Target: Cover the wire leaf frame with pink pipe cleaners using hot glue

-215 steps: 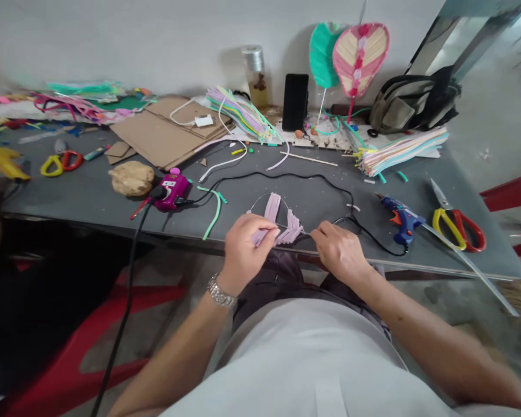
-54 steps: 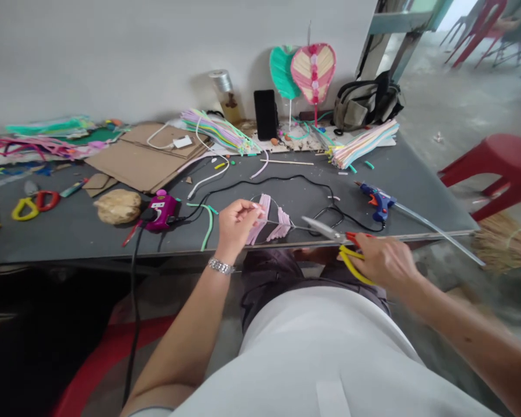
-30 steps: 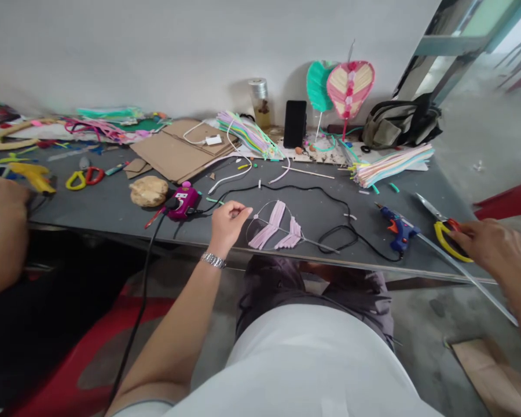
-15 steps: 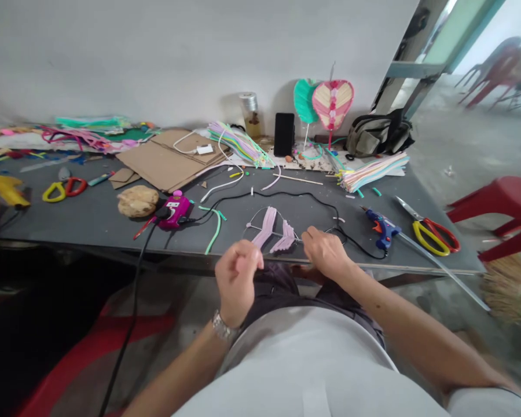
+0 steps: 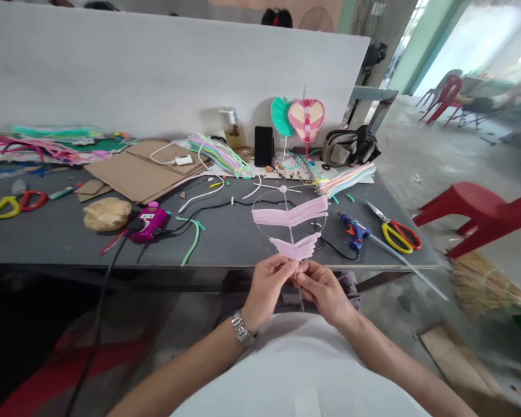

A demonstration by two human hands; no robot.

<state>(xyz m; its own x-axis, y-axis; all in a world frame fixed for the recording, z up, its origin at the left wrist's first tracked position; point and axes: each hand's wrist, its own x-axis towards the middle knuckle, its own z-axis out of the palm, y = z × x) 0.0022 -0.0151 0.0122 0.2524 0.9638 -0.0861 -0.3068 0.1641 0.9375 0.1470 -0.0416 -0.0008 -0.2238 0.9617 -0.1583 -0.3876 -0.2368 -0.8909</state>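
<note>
Upright in front of me is a wire fan frame (image 5: 289,218) with a round wire outline, a central stem and two bands of pale pink strips set in V shapes. My left hand (image 5: 269,289) pinches the base of the frame just under the lower band. Close against it, my right hand (image 5: 323,289) grips the same stem, its fingers curled. Thin wire ends hang below my fingers. To the right on the table lie a blue glue gun (image 5: 353,231) with a long clear glue stick and red-and-yellow scissors (image 5: 395,229).
A magenta power socket (image 5: 149,222) with black cords and a stone-like lump (image 5: 107,214) sit on the left. Cardboard sheets (image 5: 143,171), bundled strips (image 5: 219,153), a phone (image 5: 263,146), finished fans (image 5: 307,119) and a bag (image 5: 349,146) line the back. A red stool (image 5: 473,200) stands right.
The fan frame has been lifted from lying flat on the table and turned upright. My left hand has come to its base beside my right. The view has shifted right and up.
</note>
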